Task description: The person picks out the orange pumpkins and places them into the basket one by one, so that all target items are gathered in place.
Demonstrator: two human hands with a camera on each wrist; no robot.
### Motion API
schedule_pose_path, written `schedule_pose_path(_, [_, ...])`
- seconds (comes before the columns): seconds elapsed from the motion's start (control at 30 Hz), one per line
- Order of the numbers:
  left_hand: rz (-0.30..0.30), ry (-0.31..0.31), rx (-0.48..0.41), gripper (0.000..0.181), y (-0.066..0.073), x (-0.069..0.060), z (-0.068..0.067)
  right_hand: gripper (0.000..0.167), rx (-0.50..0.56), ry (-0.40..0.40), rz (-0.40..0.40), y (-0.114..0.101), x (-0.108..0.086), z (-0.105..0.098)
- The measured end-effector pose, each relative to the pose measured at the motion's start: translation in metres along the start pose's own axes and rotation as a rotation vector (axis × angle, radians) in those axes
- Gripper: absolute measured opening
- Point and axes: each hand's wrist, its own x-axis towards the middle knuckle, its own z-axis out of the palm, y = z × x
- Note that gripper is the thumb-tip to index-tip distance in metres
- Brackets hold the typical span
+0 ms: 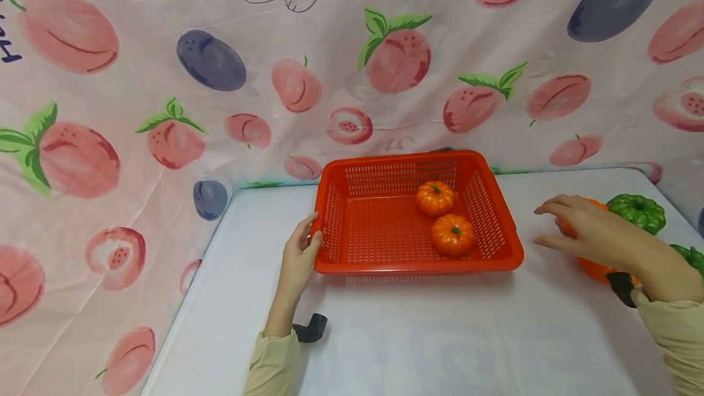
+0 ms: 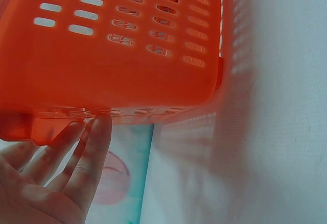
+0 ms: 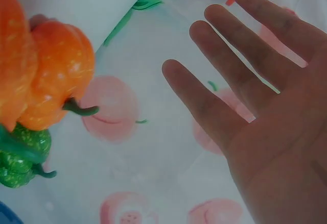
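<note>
An orange-red basket [image 1: 385, 266] with slotted walls holds two small orange pumpkins [image 1: 435, 198] in its right half. At its left end my left hand [image 1: 299, 261] touches the wall and rim, and in the left wrist view the fingers [image 2: 94, 147] lie against the basket's side [image 2: 127, 76]. To the right of the basket my right hand [image 1: 599, 231] holds nothing, its fingers spread, above orange pumpkins [image 1: 594, 269] that it partly hides. The right wrist view shows that hand [image 3: 276, 96] with straight fingers, apart from an orange pumpkin [image 3: 64, 73].
Green pumpkins [image 1: 637, 212] lie at the right, beyond and beside my right forearm. The white table [image 1: 385, 341] meets a fruit-print cloth [image 1: 220, 133] behind and at the left. A blue edge [image 3: 7, 215] shows low in the right wrist view.
</note>
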Motion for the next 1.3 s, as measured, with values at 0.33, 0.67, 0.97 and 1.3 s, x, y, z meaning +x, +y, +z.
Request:
schedule_pose_path(0.33, [-0.018,-0.005,-0.008,0.045,0.0,0.0,0.0,0.046,-0.026,0.048,-0.023,0.017,-0.01,0.009])
schedule_pose_path(0.67, [-0.024,-0.004,-0.006,0.045,0.001,0.0,-0.001,0.048,-0.042,-0.056,0.014,0.032,-0.014,0.013])
schedule_pose_path(0.97, [-0.038,-0.006,-0.013,0.044,0.0,-0.001,0.0,0.055,-0.033,-0.132,0.098,0.04,-0.02,0.018])
schedule_pose_path(1.3, [-0.035,-0.008,-0.005,0.045,0.001,0.0,-0.001,0.056,-0.033,-0.169,0.149,0.049,-0.026,0.019])
